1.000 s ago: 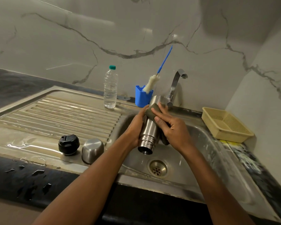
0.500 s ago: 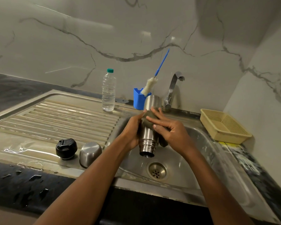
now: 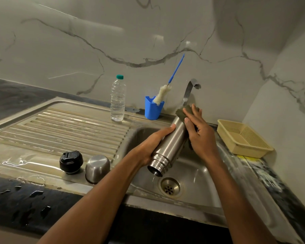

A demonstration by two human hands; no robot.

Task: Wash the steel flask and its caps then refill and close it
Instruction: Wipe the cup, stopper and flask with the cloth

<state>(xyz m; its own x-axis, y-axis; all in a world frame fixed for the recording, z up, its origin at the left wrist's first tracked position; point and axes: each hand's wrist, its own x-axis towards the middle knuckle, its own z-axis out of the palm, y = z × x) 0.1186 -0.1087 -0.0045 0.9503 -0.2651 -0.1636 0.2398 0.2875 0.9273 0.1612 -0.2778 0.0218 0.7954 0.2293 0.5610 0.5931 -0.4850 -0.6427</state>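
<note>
The dark surface (image 3: pixel 12 201) runs along the near edge, beaded with water, and carries the steel sink (image 3: pixel 197 201) with its ribbed drainboard (image 3: pixel 60 131) stretching toward nine o'clock. Over the basin the steel flask (image 3: pixel 169 147) is held tilted, open threaded mouth down toward six o'clock just above the drain (image 3: pixel 169 187), its base up toward one o'clock below the tap (image 3: pixel 190 88). The left hand (image 3: pixel 151 143) has its grip wrapped around the flask's middle from the nine o'clock side. The right hand (image 3: pixel 199 132) has its grip flattened, fingers together, pressing a green scrub pad (image 3: pixel 182 112) against the flask's upper end. At three o'clock a tan basket (image 3: pixel 243 138) sits on the sink's right edge, well apart from the hands. At the back rim, toward eleven o'clock, stand a plastic water bottle (image 3: pixel 118 99) and a blue holder (image 3: pixel 152 110) with a bottle brush (image 3: pixel 163 93) leaning in it. On the drainboard's near edge at eight o'clock the steel cap (image 3: pixel 97 168) rests dome up just beside the black cap (image 3: pixel 71 162); the ribbed area behind them lies open.
</note>
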